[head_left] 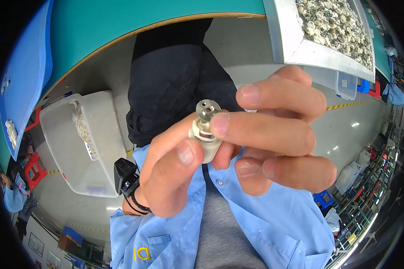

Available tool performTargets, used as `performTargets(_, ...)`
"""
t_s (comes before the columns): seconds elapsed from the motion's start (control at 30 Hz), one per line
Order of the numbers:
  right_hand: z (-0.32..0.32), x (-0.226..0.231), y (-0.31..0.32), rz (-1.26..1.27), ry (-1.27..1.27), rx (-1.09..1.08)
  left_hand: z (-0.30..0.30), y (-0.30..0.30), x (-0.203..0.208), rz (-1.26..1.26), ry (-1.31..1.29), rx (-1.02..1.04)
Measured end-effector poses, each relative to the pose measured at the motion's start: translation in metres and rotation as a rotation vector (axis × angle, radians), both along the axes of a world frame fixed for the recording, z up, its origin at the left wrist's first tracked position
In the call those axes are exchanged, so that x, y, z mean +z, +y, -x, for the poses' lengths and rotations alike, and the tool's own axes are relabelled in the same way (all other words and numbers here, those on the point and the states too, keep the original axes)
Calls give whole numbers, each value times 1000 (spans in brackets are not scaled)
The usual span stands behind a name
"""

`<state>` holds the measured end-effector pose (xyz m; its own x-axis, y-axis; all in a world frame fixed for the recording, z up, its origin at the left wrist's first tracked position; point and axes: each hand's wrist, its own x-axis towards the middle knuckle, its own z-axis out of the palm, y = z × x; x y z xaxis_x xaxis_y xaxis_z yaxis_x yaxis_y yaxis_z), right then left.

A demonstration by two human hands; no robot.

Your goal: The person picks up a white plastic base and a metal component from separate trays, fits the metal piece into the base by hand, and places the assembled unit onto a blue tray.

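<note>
Before my chest, my left hand (170, 168) pinches a small off-white plastic housing (212, 151), round and cup-like, between thumb and fingers. A clear round disc (207, 109) with small holes stands tilted at the housing's upper end. My right hand (283, 134) comes from the right, with one fingertip over the disc's lower right edge and the housing's rim. Its other fingers are bent and apart from the part. Whatever presses the disc from behind is hidden. A black device (125, 176) on a braided band sits at my left wrist.
A green table (157, 10) with a wooden edge lies ahead. At upper right, a metal-edged tray (294, 51) holds many small white and dark parts. A blue tray (29, 62) stands at left, above a translucent bin (105, 134) on the floor. Red stools (35, 171) stand nearby.
</note>
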<state>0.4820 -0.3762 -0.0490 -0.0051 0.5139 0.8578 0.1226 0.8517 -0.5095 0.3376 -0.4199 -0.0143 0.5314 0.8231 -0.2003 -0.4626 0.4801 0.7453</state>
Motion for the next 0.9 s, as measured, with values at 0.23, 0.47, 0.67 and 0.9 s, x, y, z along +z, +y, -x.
performTargets(0.23,-2,-1,3,-8,7,-6,-1,3,-3,-1,-34,-2)
performTargets(0.47,-4,-6,7,-14,16,-5,0,4,-5,-16,-34,-10)
performTargets(0.67,-1,-33,4,259,-179,-28,-14,14,-39,102,-112,297)
performTargets(0.9,20,-63,26,475,-109,-5,-14,42,-65,146,94,485)
